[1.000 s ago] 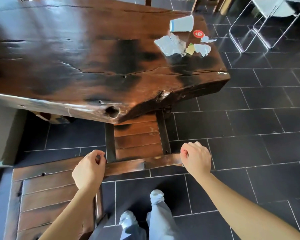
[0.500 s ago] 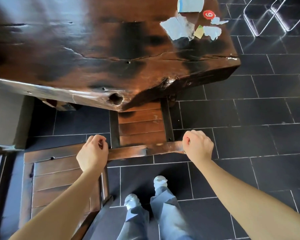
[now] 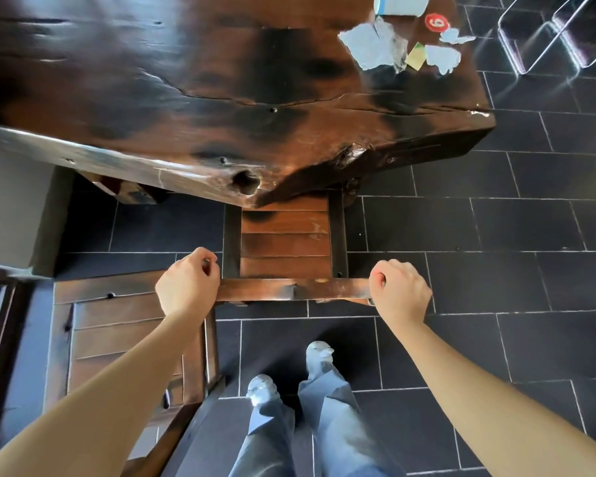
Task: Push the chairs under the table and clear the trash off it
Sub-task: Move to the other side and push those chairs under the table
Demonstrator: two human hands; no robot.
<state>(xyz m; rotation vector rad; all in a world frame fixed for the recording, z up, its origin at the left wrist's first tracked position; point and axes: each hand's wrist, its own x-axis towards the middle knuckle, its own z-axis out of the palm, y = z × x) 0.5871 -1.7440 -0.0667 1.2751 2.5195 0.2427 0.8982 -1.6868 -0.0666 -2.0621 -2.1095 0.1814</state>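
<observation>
- The left hand is curled shut over the left end of the chair's top rail, fingers wrapped over its far edge.
- The right hand is closed the same way around the rail's right end, so both hands hold this chair by its back.
- The chair's slatted seat is partly under the worktop; its front slats are hidden below the wooden edge, while the rear slats and the back rail are out in the open (I judge it roughly half in).
- A second chair stands just beside the left forearm, wholly clear of the worktop and not pushed in.
- The trash lies on the far right corner of the worktop, well apart from both hands: a paper cup on its side, torn paper scraps, a small yellow note and a red round sticker (possibly fixed to the wood; I cannot tell).
- By my reading the task is early: one chair partway in, another untouched, no trash cleared.
</observation>
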